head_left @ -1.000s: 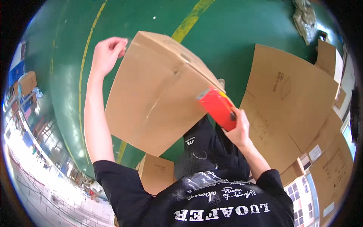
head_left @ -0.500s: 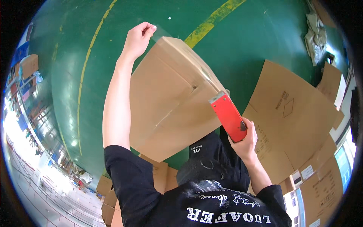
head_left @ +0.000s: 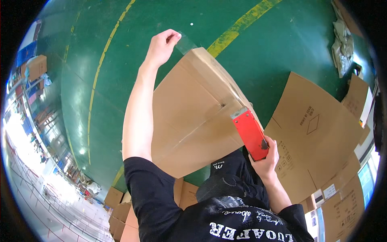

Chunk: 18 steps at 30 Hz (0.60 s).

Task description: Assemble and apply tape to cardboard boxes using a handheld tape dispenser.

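Observation:
A brown cardboard box (head_left: 189, 117) stands tilted in front of me, with a seam running across its near face. Past its far corner, my left hand (head_left: 162, 46) is closed in a pinch on the loose end of a strip of clear tape (head_left: 185, 45). The strip reaches from the fingertips to the box's upper edge. My right hand (head_left: 267, 159) grips a red tape dispenser (head_left: 250, 133) by its lower end. The dispenser's metal head lies at the box's right side; whether it touches the cardboard I cannot tell.
On the right a large flattened cardboard sheet (head_left: 316, 129) leans, with more cardboard (head_left: 346, 205) below it. Smaller boxes (head_left: 121, 218) sit at the lower left. Crumpled grey sheeting (head_left: 342, 48) lies far right on the green floor (head_left: 133, 60), which carries yellow lines.
The whole view has shifted, so box, hands and floor appear farther right and lower. Both hands keep their holds on the tape end and the dispenser.

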Available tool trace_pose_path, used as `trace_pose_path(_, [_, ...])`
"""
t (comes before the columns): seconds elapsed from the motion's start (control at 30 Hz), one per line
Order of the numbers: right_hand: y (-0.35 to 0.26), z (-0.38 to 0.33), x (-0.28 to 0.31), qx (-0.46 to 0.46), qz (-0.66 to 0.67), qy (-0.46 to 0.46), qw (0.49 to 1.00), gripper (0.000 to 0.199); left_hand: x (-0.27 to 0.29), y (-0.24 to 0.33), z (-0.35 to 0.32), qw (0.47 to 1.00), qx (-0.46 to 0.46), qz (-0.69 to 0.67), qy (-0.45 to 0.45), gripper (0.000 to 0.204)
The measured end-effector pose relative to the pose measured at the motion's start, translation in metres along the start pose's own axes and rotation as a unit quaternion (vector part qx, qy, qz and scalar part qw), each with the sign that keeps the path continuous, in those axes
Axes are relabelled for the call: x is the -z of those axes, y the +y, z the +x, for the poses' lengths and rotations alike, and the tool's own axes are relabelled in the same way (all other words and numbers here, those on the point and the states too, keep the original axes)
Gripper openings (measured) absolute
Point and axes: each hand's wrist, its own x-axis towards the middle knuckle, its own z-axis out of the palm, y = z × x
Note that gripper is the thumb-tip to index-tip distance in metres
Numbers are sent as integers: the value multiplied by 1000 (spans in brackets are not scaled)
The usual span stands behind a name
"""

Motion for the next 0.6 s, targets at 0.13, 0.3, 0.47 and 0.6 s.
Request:
trace_pose_path(0.13, [4, 1, -6, 8, -2, 11, 1000, 61, -21, -22, 5, 998, -5, -63, -14, 21])
trace_pose_path(0.3, [10, -2, -7, -16, -21, 6, 1000, 65, -49, -26, 4, 973, 74, -202, -89, 24])
trace_pose_path(0.47, [26, -18, -22, 44, -9, 30, 999, 69, -62, -74, 10, 966, 192, -113, -129, 82])
trace_pose_path(0.6, [34, -16, -21, 43, -10, 35, 998, 69, -62, -44, 10, 978, 164, -28, -129, 73])
